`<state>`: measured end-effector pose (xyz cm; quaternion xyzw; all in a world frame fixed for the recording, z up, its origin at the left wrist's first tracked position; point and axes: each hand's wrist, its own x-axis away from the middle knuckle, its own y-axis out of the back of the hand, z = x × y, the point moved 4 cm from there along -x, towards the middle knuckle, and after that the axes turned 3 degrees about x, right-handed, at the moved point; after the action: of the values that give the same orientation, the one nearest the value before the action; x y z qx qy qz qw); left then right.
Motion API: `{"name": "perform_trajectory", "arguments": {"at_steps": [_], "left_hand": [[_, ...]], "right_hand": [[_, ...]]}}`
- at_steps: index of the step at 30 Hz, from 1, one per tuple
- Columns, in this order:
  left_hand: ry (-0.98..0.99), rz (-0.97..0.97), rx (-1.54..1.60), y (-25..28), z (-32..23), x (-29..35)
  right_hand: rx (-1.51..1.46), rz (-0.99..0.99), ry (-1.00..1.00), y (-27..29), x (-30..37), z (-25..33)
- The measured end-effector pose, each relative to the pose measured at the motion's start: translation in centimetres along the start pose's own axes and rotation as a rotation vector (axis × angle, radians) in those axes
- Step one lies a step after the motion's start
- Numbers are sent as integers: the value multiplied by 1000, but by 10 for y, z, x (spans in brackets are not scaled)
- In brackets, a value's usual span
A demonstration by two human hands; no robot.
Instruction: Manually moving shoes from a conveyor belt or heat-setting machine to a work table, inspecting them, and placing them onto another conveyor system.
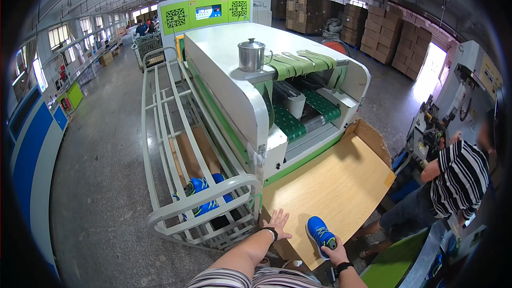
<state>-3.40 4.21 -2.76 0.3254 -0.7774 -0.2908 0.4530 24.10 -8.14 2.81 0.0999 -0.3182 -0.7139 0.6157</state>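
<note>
Head view shows the right hand [337, 255] closed around a blue mesh sports shoe [320, 232] on the near wooden table [341, 181], left hand [277, 220] flat, empty; a firm heel grip appears advisable.

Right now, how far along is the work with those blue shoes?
Two blue shoes already lie in the rack beside the machine. In hand: the right hand grips another blue shoe on the wooden board, where the left hand lies flat. That shoe has yet to leave the board.
</note>
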Motion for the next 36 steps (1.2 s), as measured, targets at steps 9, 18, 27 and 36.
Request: {"name": "perform_trajectory", "arguments": {"at_steps": [9, 18, 27, 36], "left_hand": [[4, -1, -1, 0, 2, 5], [7, 18, -20, -6, -1, 7], [40, -120, 499, 6, -31, -1], [-100, -352, 1287, 11, -65, -6]], "right_hand": [[6, 8, 2, -3, 2, 0], [12, -9, 34, -3, 11, 0], [-99, -42, 194, -17, -28, 43], [-159, 331, 120, -35, -108, 74]]}}
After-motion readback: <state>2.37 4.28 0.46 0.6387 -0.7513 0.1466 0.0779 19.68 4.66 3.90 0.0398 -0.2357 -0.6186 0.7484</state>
